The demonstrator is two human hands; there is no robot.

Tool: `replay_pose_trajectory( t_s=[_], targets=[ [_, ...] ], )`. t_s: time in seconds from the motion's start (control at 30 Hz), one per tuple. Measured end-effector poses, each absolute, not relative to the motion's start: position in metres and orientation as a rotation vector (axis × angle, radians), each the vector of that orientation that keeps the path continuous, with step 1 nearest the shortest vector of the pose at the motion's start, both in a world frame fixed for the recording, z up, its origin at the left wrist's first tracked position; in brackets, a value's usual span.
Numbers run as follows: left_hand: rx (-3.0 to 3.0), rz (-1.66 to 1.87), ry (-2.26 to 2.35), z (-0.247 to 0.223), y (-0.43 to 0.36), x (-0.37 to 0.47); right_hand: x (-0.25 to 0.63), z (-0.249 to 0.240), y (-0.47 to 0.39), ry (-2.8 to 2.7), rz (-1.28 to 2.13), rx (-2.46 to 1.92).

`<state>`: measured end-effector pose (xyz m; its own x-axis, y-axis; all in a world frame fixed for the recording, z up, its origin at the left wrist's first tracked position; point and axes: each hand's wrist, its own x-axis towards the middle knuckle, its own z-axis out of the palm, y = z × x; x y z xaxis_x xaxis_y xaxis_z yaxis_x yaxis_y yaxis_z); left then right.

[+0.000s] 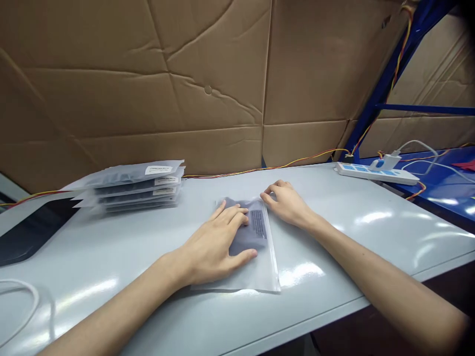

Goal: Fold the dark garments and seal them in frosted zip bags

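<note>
Lying under the left hand [215, 246], fingers spread, the bag [259, 238] is judged light, slippery, best gripped beside the right hand [286, 203], fingers curled, pinch undetermined.

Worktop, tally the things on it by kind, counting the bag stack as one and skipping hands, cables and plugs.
Single bag, under the left hand: 1
Bag stack: 1
Flat black item: 1
Power strip: 1
Total: 4
</note>
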<state>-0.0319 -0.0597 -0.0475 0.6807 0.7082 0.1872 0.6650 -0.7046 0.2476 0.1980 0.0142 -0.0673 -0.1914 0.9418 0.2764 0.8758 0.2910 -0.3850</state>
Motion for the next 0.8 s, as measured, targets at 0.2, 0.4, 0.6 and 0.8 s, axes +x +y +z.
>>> replay_pose_trajectory(
  t_s=[0.2, 0.4, 0.6, 0.8],
  targets=[
    [2.797, 0.339, 1.073, -0.052, -0.057, -0.034, 0.200, -0.072, 0.023, -2.114, 0.165, -1.635],
    [2.823, 0.299, 1.102, -0.054, -0.057, -0.034, 0.201, -0.075, 0.028, -2.130, 0.162, -1.625],
    [2.809, 0.318, 1.187, -0.058, -0.058, -0.028, 0.200, -0.073, 0.024, -2.114, 0.217, -1.614],
    [2.780, 0.383, 1.348, -0.063, -0.058, -0.021, 0.199, -0.071, 0.018, -2.142, 0.243, -1.582]
  ],
)
